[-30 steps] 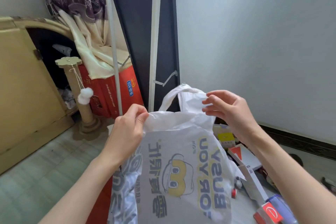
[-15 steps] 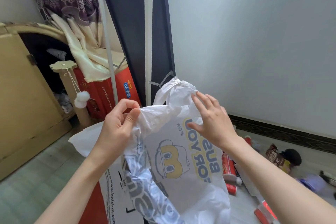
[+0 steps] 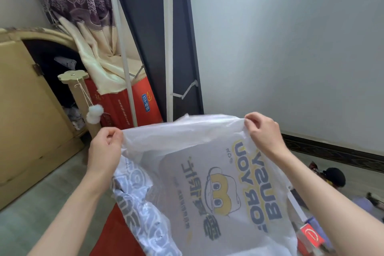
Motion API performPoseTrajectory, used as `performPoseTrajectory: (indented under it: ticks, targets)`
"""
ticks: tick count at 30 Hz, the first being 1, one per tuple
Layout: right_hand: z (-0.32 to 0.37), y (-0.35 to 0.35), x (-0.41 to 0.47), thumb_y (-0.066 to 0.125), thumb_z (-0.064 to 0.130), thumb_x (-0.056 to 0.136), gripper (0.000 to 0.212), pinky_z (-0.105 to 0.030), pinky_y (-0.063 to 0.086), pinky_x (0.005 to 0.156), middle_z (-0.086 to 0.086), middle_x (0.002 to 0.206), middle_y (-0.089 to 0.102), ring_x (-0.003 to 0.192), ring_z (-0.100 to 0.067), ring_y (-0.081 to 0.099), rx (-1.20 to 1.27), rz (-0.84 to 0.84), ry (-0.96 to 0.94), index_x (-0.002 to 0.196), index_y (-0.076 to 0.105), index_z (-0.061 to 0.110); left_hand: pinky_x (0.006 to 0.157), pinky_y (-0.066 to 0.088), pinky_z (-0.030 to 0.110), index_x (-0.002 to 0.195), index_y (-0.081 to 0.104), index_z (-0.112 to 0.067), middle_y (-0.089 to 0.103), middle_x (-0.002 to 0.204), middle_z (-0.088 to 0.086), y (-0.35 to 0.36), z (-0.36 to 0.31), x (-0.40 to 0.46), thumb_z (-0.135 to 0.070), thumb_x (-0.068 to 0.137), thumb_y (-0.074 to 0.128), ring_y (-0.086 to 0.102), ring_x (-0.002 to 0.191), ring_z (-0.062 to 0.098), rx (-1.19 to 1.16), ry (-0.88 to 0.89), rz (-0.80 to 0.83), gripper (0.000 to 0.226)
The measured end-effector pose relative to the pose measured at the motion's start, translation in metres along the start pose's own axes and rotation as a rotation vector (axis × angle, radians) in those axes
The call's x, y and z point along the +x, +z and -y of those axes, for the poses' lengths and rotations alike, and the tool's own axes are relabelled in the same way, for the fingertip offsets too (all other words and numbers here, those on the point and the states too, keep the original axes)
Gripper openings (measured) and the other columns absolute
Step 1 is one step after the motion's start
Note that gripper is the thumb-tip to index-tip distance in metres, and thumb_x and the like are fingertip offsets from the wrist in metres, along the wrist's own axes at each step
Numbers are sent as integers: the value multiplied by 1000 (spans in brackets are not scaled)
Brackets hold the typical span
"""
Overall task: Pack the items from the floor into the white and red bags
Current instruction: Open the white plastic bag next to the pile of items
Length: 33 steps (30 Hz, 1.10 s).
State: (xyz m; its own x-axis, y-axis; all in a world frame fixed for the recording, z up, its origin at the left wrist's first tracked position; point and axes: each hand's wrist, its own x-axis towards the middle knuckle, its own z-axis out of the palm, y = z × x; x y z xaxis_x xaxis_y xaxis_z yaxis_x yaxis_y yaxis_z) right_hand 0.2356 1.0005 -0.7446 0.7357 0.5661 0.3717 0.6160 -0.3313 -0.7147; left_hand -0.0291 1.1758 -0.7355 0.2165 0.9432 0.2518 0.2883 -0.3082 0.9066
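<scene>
Nearest us, at about 6 o'clock, the white bag (image 3: 218,183) hangs in front of us, its printed cartoon and lettering showing mirrored through the thin plastic. Our left hand (image 3: 106,147) pinches the top edge at 9 o'clock, fingers curled round a gathered corner. Our right hand (image 3: 262,131) pinches the opposite corner at 2 o'clock. Held apart like this, the hands stretch the rim taut, which we judge is meant to find and spread the mouth before anything goes in. Whether the mouth is actually open we cannot tell.

Below the bag at 7 o'clock, a patch of red (image 3: 112,233) shows on the floor, likely the red bag, though too little is visible to be sure. At 4 o'clock the items still to pack lie on the floor (image 3: 31,214): a red-labelled packet (image 3: 311,237) close by and a dark round object (image 3: 335,176) further off. The held bag hides much of that pile, so we would need to lower or shift it to reach them.

Further back at 10 o'clock stand a cardboard post with pom-poms (image 3: 94,111) and a red box (image 3: 133,106). A white frame (image 3: 169,48) leans at 12 o'clock against the wall.
</scene>
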Motion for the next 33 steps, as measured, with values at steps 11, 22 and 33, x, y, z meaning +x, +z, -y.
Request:
performPoseTrajectory:
  ticks: [11, 22, 33]
  targets:
    - [28, 1, -5, 45, 13, 95, 18, -16, 33, 65, -1, 87, 55, 80, -13, 50, 144, 217, -86, 89, 61, 10, 94, 42, 39, 118, 48, -29, 58, 111, -4, 22, 6, -14, -36, 85, 59, 52, 106, 15, 294, 288, 228, 36]
    - [63, 9, -23, 54, 25, 92, 14, -12, 44, 64, 9, 81, 65, 72, 0, 57, 391, 458, 17, 85, 66, 22, 70, 52, 27, 86, 71, -16, 68, 75, -7, 69, -42, -38, -28, 84, 65, 62, 74, 6, 165, 459, 220, 14]
    - [50, 12, -34, 64, 29, 82, 31, -25, 27, 49, 2, 57, 45, 57, -14, 41, -18, 421, 48, 57, 53, 14, 84, 45, 31, 90, 69, -9, 68, 90, 3, 38, -45, -21, -19, 91, 53, 59, 89, 20, 207, 238, 74, 18]
